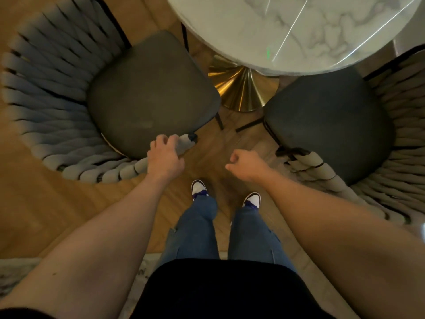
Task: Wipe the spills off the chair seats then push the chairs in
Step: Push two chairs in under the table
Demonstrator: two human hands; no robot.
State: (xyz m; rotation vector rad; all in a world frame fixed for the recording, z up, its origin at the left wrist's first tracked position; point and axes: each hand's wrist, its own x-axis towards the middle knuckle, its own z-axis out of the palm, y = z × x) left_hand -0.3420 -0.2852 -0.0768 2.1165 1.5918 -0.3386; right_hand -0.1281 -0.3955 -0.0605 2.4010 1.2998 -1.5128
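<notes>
Chairs stand on either side of the person: the left chair fills the upper left of the frame, its dark seat partly turned toward the round marble counter at top centre, and the right chair sits at the right edge with its seat just short of the counter's rim. Both are drawn out from the counter, whose gold pedestal base shows between them. The left hand is curled over the front end of the left chair's woven rope armrest, gripping it near the tip. The right hand hangs over the wooden floor between the chairs, fingers loosely curled and holding nothing, clear of the right chair's arm. No cloth is in view and neither seat shows an obvious spill, though the picture is dim and blurred, so a faint mark near the left seat's front could be either. It looks like the pushing-in stage, starting with the left chair. To do it well, the grip on the arm tip should be joined by the free hand on the backrest, so that the chair slides straight rather than pivoting, with its legs kept clear of the pedestal. No brand, label or writing can be read anywhere.
</notes>
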